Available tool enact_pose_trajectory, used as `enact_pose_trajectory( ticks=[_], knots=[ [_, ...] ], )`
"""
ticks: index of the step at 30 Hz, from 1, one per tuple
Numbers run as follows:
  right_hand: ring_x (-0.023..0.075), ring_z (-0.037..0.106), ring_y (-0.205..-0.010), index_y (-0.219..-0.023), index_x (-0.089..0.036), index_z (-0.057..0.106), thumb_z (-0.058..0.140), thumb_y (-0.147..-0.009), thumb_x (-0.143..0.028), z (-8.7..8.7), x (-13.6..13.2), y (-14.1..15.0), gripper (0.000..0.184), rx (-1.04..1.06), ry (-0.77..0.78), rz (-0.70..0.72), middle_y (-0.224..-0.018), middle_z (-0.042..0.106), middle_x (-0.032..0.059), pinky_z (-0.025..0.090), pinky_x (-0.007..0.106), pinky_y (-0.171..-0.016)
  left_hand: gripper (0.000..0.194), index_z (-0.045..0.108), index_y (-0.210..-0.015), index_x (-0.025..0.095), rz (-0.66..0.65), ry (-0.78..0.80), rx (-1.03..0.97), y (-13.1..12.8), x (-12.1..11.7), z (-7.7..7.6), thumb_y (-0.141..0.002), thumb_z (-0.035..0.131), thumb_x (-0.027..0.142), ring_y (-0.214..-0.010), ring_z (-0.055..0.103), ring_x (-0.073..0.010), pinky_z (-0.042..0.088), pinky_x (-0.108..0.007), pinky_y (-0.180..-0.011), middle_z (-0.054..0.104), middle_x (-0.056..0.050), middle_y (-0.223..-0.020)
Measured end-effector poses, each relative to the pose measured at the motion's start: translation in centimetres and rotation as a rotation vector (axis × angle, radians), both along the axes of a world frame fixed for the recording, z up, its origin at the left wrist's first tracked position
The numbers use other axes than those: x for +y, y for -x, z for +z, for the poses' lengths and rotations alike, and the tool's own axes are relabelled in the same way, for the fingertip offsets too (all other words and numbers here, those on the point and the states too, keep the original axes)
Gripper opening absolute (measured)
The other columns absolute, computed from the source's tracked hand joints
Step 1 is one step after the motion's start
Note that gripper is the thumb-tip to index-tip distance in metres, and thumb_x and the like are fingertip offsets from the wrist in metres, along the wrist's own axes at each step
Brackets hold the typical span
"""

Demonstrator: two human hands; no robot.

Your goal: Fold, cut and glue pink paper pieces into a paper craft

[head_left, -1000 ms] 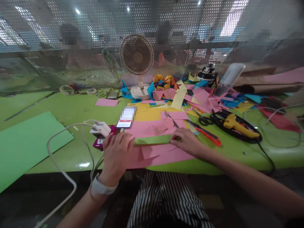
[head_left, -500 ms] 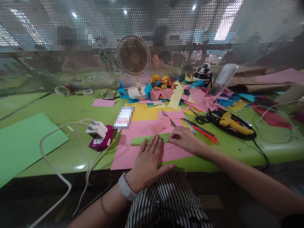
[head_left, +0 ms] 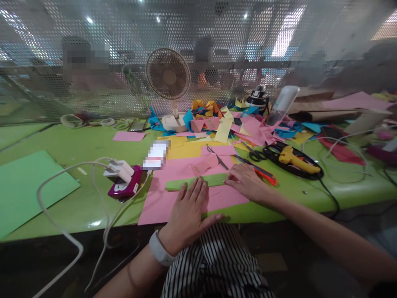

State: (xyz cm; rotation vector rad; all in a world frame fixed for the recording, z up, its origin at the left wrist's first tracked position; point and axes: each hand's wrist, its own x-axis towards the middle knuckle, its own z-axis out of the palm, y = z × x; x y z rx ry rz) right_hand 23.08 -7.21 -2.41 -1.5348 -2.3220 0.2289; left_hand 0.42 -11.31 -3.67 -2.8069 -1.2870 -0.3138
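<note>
A folded green paper strip [head_left: 215, 180] lies across a pink paper sheet [head_left: 155, 207] in front of me. My left hand [head_left: 190, 207] rests flat on the strip, its fingers stretched out and the thumb apart. At the strip's right end my right hand [head_left: 245, 181] has its fingers curled and pressed together on the paper. Just beyond the strip are a small pink paper cutout [head_left: 204, 164] and a pair of tweezers [head_left: 218, 158]. An orange utility knife [head_left: 265, 176] lies beside my right hand, its near part hidden behind the fingers.
A phone [head_left: 156, 155] charges beside a purple power strip [head_left: 124, 188] with white cables. Behind stand a fan [head_left: 169, 76] and a pile of coloured paper scraps [head_left: 254, 126]. Scissors [head_left: 257, 155] and a yellow glue gun [head_left: 297, 160] on a black tray lie right.
My right hand has slid a little to the right along the green strip, so more of it shows between my hands. My left hand stays on it. The view has shifted slightly.
</note>
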Motion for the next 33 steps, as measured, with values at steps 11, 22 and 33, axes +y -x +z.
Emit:
enact_pose_trajectory(
  ticks=[11,22,33],
  knots=[
    [0.0238,0.047,-0.105,-0.105,-0.02,0.058,0.042,-0.089,-0.038,0.4,-2.2,1.0,0.029,0.002,-0.278,-0.106,-0.11,0.058,0.0085,0.031,0.04,-0.089,0.083,0.025,-0.138,0.009,0.015,-0.006,0.011,0.0,-0.1,0.0,-0.08,0.027,0.069,-0.134,0.019,-0.0272,0.016,-0.045,-0.108,0.025,-0.015,-0.144],
    [0.0326,0.016,-0.133,-0.137,-0.024,0.034,0.029,-0.085,-0.06,-1.4,-3.7,3.6,0.063,-0.24,-0.12,0.127,-0.147,0.021,0.0099,0.012,0.053,-0.104,0.08,0.022,-0.14,0.013,0.007,0.025,0.02,0.0,0.0,0.1,-0.081,0.03,0.066,-0.135,0.015,-0.0262,0.015,-0.047,-0.108,0.02,-0.013,-0.146],
    [0.0278,0.016,-0.134,-0.133,-0.024,0.04,0.03,-0.085,-0.061,-1.6,-4.2,2.0,0.062,-0.278,-0.171,0.044,-0.146,0.025,0.01,0.011,0.049,-0.106,0.081,0.024,-0.139,0.01,0.015,0.035,0.05,-0.1,0.0,0.2,-0.081,0.027,0.067,-0.134,0.017,-0.0278,0.017,-0.048,-0.107,0.024,-0.014,-0.145]
  ],
)
